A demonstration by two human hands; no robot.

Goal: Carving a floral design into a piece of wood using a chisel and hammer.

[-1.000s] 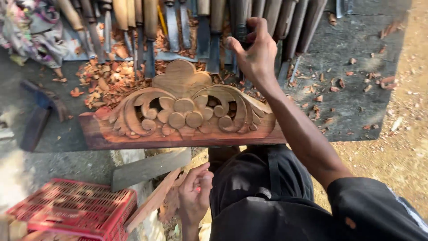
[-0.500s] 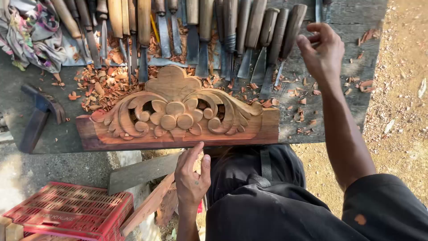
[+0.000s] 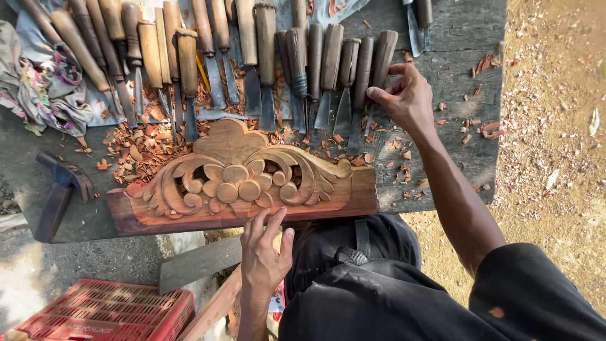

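Two hands at a carving: left hand (image 3: 264,252), fingers spread, fingertips touching the lower front edge of the carved wooden panel (image 3: 243,180); right hand (image 3: 407,98), fingers loosely curled and holding nothing, beside the rightmost chisels (image 3: 353,69). Panel lies flat along the near edge of the tabletop (image 3: 448,38), among wood chips (image 3: 139,142).

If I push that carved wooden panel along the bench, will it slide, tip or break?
The carved wooden panel looks thick and solid, so probably stiff and fairly heavy. It lies flat on the workbench, so it should slide, not tip, though the wood chips may drag under it. Its pierced scrollwork looks thinner, perhaps chip-prone. The left hand touches its near edge.
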